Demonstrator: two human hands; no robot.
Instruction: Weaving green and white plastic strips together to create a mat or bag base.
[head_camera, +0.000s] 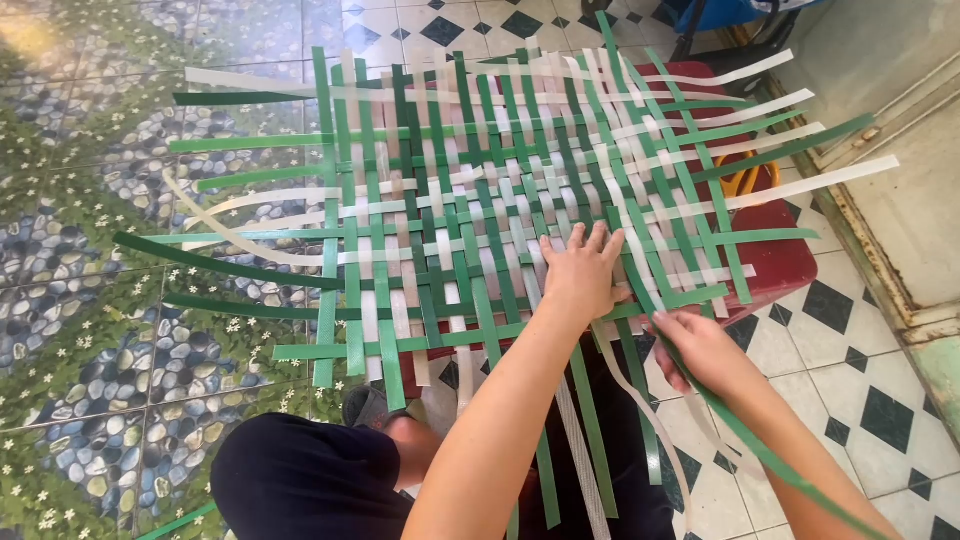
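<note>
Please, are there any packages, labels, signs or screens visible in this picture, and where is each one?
None can be seen. The view shows only a woven mat of green and white strips on a red stool, with the left hand flat on it and the right hand holding a green strip.

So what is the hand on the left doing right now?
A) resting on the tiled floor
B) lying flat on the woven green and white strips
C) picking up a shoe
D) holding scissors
B: the left hand lies palm down with fingers spread on the woven mat of green and white strips, while the right hand holds a loose green strip beside it.
</note>
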